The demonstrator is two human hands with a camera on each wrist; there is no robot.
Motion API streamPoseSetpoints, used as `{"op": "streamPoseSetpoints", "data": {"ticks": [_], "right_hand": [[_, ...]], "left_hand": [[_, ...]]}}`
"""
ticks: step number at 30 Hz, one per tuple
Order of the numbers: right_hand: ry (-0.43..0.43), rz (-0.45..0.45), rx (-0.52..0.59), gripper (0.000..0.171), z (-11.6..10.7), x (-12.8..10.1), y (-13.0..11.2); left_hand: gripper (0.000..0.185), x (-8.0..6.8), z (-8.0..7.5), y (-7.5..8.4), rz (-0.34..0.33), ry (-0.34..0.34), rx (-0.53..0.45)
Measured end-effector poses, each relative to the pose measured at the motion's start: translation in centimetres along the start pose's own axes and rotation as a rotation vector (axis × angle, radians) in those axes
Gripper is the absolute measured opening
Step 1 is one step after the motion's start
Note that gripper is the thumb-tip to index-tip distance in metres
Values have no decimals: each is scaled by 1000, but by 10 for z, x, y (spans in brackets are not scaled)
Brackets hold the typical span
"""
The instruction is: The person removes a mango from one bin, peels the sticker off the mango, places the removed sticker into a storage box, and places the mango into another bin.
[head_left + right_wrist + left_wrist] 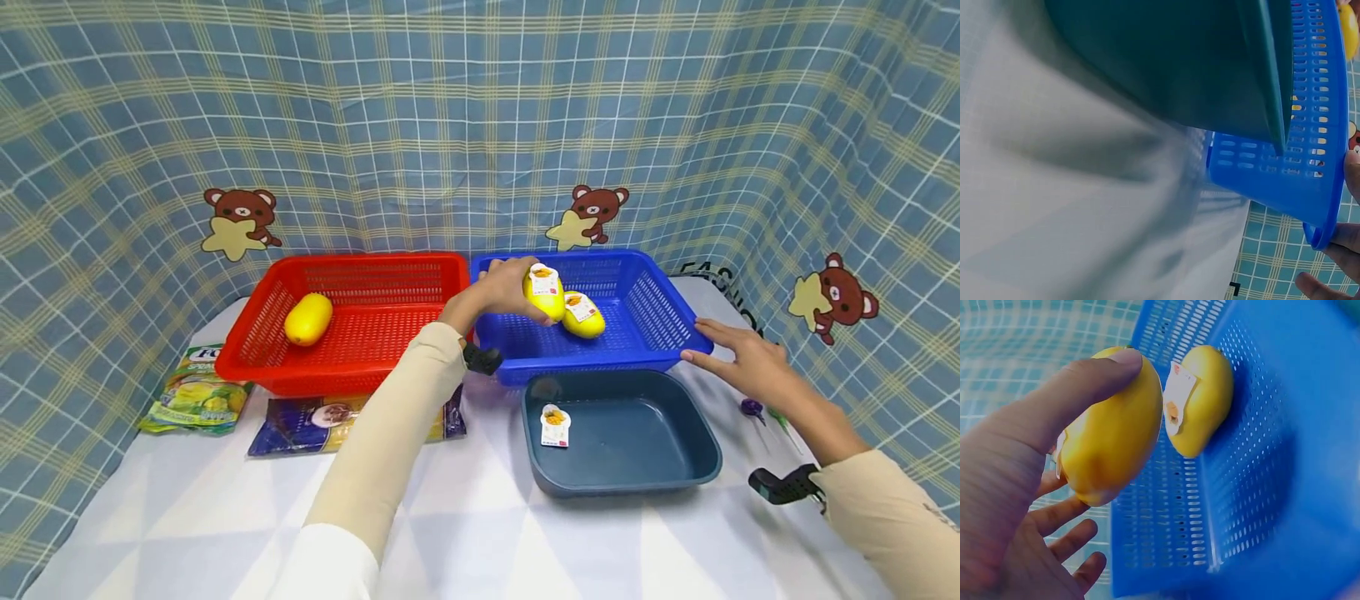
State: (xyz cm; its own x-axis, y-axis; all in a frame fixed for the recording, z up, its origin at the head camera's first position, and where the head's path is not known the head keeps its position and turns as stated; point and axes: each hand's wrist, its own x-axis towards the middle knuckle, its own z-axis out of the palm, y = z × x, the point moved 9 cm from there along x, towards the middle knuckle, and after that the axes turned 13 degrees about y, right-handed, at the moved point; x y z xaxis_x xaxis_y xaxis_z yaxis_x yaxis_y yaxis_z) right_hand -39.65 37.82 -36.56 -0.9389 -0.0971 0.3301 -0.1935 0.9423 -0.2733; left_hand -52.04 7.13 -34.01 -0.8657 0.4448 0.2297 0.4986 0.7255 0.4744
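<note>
I have the person's left hand [498, 292] with thumb and fingers clamped on a yellow mango [547, 305], over the left part of the blue basket [585, 363] as my head view shows it. There the fruit's long axis slants from upper left down to lower right. From the left wrist I see it lean the other way: the end with a small dark stem spot is at upper right, the rounded end at lower left, and the last fingers splay beyond it. Its skin looks smooth and full yellow, with an orange blush low on the side facing that camera. A white label [544, 279] with an orange fruit picture sits on it.

A second mango [587, 327], labelled alike, lies in the basket just beside it; I can't tell whether the two touch. The right hand [750, 362] has its fingers apart, touching the basket's near right corner. In front of the basket, on the tabletop [480, 542], I see a dark tray [645, 442].
</note>
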Motion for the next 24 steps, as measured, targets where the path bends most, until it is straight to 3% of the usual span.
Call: {"op": "streamPoseSetpoints", "data": {"ticks": [9,24], "right_hand": [[-37,31,10,79,1,-2,3],[-45,41,29,78,4,-3,3]], "left_hand": [[101,-42,-32,12,60,69,-80],[105,-106,-59,20,95,133,-121]]}}
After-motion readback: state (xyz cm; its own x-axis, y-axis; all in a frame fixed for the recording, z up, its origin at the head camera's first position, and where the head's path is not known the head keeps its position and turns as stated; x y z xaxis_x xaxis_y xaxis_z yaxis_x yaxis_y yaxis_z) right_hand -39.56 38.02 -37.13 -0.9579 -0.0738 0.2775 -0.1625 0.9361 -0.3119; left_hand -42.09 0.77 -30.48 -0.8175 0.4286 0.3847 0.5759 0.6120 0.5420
